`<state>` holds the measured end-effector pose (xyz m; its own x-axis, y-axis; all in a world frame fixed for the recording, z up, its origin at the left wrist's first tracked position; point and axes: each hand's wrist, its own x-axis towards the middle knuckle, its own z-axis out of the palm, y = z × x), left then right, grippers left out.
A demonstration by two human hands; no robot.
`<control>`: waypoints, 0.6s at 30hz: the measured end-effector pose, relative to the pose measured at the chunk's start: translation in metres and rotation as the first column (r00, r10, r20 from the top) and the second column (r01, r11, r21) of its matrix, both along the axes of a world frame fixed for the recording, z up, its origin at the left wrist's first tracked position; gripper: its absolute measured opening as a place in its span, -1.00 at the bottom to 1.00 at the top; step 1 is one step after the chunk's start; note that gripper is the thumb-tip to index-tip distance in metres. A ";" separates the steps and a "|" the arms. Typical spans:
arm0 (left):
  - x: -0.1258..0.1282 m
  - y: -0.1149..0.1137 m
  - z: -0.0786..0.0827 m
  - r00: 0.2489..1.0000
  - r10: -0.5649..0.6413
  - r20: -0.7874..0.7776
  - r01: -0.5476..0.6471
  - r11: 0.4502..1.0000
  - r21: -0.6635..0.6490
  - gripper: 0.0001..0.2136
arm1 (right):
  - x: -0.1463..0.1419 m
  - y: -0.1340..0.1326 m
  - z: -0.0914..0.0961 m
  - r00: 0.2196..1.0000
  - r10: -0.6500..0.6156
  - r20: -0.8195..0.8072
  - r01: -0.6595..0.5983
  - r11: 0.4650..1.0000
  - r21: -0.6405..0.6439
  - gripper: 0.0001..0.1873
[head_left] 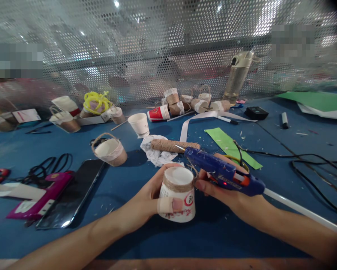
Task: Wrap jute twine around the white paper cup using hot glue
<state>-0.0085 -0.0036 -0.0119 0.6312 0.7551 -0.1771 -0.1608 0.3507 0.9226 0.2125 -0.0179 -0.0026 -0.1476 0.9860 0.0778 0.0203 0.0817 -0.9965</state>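
Observation:
My left hand (147, 193), with a bandage on its thumb, is closed around a white printed paper cup (182, 215). Narrow end up, the cup has brown twine (179, 186) wound around its upper part. In my right hand (223, 191) is a blue hot glue gun (213, 165); its red light is lit and a long glue stick (297, 208) sticks out of the back. The thumb and fingertips of that hand are at the cup's right side, by a loose twine strand. The gun's nozzle points left, above the cup and apart from it. Beyond lies a twine roll (168, 146).
A twine-covered basket cup (116, 159), a white cup (138, 125) and red cups (158, 113) stand or lie farther back. A phone (72, 195) and a magenta tool (44, 197) lie left. A black cord (283, 154) crosses the right side; a bottle (238, 77) stands behind.

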 end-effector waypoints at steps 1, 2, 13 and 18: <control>-0.001 0.000 0.000 1.000 -0.016 0.000 0.016 1.000 0.001 -0.46 | 0.000 -0.001 0.000 1.000 0.003 -0.017 -0.003 1.000 -0.013 -0.78; -0.001 0.000 -0.001 1.000 -0.025 0.005 0.025 1.000 0.006 -0.46 | 0.000 -0.001 0.000 1.000 0.009 -0.028 -0.010 1.000 -0.025 -0.78; 0.003 -0.006 0.008 0.998 0.057 0.001 -0.057 0.998 -0.018 -0.45 | 0.002 0.001 -0.009 0.997 -0.063 0.039 0.064 0.998 -0.028 -0.67; 0.004 -0.003 0.006 0.998 0.065 0.004 -0.065 0.998 0.009 -0.48 | 0.001 0.002 -0.009 0.995 -0.097 0.037 0.098 0.994 -0.044 -0.62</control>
<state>-0.0044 -0.0071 -0.0061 0.5812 0.7963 -0.1677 -0.1870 0.3313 0.9248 0.2140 -0.0160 -0.0113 -0.0524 0.9982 0.0293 0.0608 0.0325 -0.9976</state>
